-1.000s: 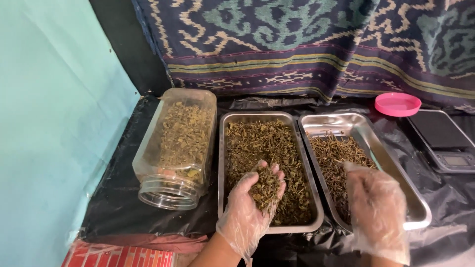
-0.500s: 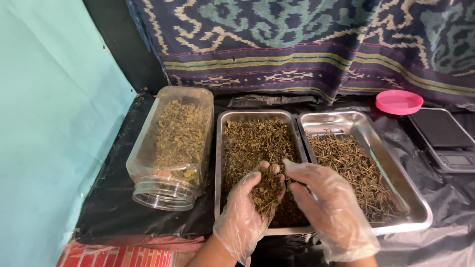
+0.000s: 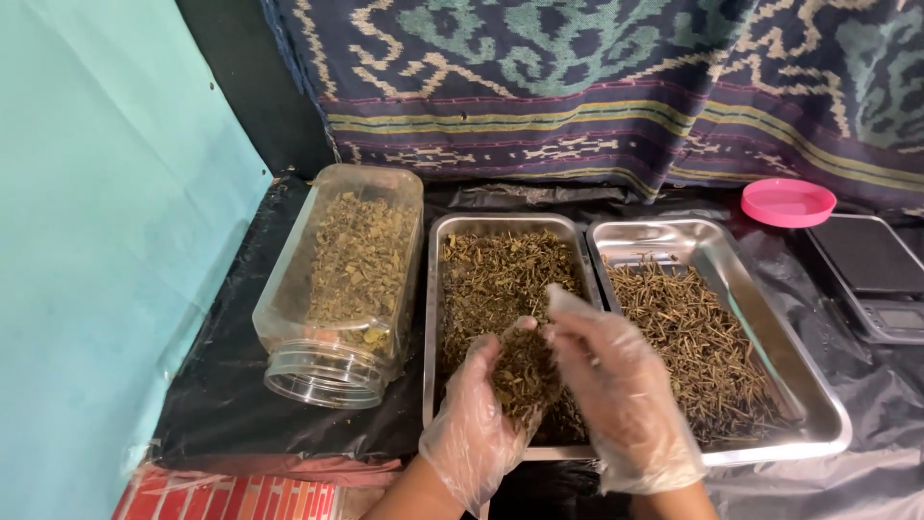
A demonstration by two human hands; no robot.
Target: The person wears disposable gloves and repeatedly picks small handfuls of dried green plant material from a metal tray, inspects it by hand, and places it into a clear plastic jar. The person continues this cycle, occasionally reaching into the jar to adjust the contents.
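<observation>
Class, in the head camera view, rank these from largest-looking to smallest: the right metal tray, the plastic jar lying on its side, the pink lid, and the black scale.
1. Right tray
2. Jar
3. Scale, partly cut off by the frame edge, so unsure
4. Pink lid
</observation>
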